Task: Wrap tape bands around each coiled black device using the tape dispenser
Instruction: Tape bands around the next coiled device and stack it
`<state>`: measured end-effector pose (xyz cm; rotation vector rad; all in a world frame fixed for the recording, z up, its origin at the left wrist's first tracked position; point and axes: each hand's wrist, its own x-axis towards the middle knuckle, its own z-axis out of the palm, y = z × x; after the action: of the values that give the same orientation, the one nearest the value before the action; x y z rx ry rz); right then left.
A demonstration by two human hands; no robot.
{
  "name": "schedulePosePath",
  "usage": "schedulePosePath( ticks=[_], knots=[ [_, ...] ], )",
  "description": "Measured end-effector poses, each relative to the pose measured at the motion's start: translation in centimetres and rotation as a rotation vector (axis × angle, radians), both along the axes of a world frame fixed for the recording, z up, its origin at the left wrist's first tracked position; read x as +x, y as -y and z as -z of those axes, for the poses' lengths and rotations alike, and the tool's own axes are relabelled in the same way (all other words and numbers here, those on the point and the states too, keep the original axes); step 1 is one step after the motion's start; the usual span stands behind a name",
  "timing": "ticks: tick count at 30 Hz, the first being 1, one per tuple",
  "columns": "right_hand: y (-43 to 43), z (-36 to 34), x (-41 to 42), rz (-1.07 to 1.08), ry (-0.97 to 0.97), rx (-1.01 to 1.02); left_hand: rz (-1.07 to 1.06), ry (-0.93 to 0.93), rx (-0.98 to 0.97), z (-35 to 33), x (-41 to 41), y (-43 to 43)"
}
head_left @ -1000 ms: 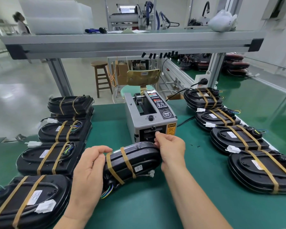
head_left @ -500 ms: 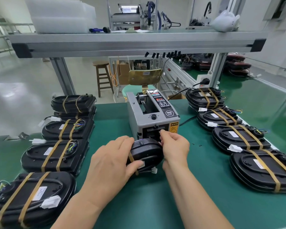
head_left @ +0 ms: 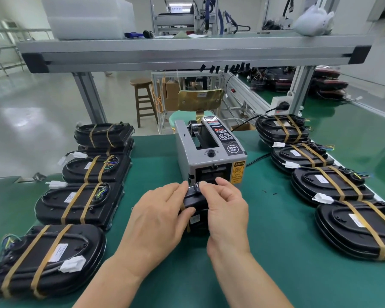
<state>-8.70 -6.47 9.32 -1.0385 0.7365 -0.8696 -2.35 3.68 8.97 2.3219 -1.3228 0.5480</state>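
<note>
A coiled black device (head_left: 196,216) with two tan bands stands on end on the green mat, just in front of the grey tape dispenser (head_left: 209,156). My left hand (head_left: 156,218) grips its left side, with the thumb across the front. My right hand (head_left: 227,207) lies on its right side and pinches a short dark tape piece (head_left: 197,186) at the device's top end, close to the dispenser's outlet. Most of the device is hidden by both hands.
Banded black devices lie in a row on the left (head_left: 80,203) and another on the right (head_left: 331,185), with white connectors sticking out. A metal shelf rail (head_left: 187,56) with black tape strips hanging from it crosses overhead. The dispenser's cable (head_left: 257,160) runs off to the right.
The device has gone from lying across the mat to standing on end before the dispenser. My left hand moved right with it. My right hand came from the outlet down to the device's top.
</note>
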Motion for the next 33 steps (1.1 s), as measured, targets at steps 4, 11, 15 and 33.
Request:
schedulePosePath(
  ticks=[4,11,15,33],
  knots=[
    [-0.1,0.4,0.0,0.011,-0.035,-0.011,0.015,0.032,0.0,0.0,0.0,0.2],
    [0.3,1.0,-0.1,-0.003,-0.007,0.02,0.016,0.053,-0.013,0.2,-0.1,0.4],
    [0.5,1.3,0.0,0.003,-0.016,0.006,0.018,0.066,-0.038,0.4,0.0,0.4],
    [0.9,2.2,0.3,-0.018,-0.005,-0.031,0.076,0.068,-0.056,0.4,0.1,0.4]
  ],
)
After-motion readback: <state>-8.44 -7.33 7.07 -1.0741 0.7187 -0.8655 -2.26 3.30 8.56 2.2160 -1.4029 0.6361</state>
